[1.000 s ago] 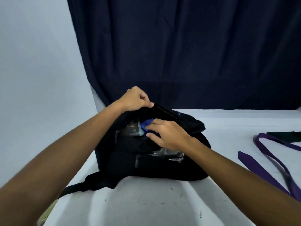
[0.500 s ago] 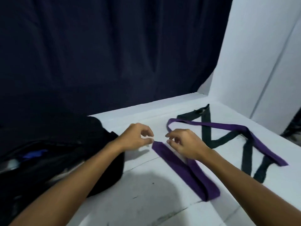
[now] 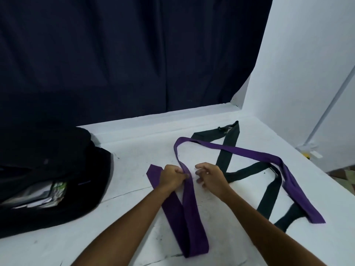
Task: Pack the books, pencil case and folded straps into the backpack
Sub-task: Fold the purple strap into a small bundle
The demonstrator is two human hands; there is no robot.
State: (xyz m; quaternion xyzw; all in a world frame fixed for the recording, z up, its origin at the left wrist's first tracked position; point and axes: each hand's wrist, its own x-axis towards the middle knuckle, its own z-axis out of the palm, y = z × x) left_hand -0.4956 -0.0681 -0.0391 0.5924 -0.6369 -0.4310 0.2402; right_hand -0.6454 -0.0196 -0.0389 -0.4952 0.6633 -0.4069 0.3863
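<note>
Pinching the purple strap (image 3: 189, 206) mid-frame is the left hand (image 3: 171, 178); right hand (image 3: 211, 176) is hovering beside it, fingers loose and holding nothing.

head cam only | worn, looks forward and down over both forearms | close on hands: left hand (image 3: 172, 179), right hand (image 3: 211, 178) mid-frame | table (image 3: 134, 166) fills lower half, bag (image 3: 63, 181) at edge left of left hand, curtain (image 3: 124, 54) beyond hands, wall (image 3: 307, 73) right of right hand | single view, no overlap
</note>
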